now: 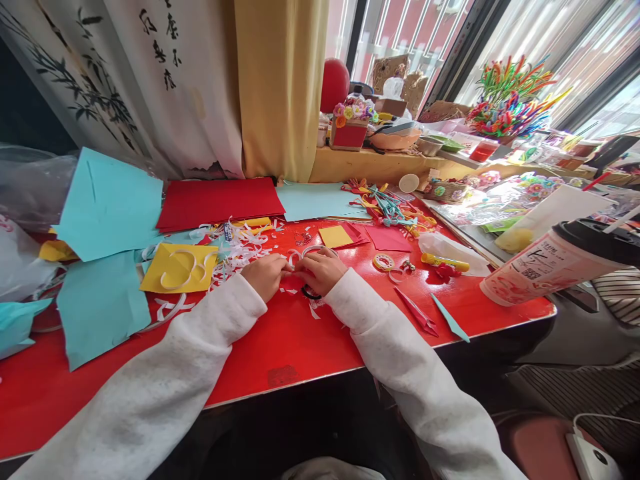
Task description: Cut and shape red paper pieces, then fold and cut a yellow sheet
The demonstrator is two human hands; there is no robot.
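Observation:
My left hand (pixel 266 275) and my right hand (pixel 320 271) meet at the middle of the red table (pixel 280 347), fingers curled and pinched together over a small red paper piece (pixel 292 281). Thin white paper strips (pixel 311 251) loop just beyond my fingertips. A black ring-shaped thing (pixel 310 293) lies under my right hand. Both arms wear white fleece sleeves. What exactly the fingers pinch is partly hidden.
Teal sheets (pixel 107 203), a red sheet (pixel 217 202) and a yellow sheet with white strips (pixel 179 268) lie left. White paper scraps (pixel 240 250) pile nearby. A drink cup (pixel 555 261) stands at right, a glue stick (pixel 444 261) and tape roll (pixel 383 261) between.

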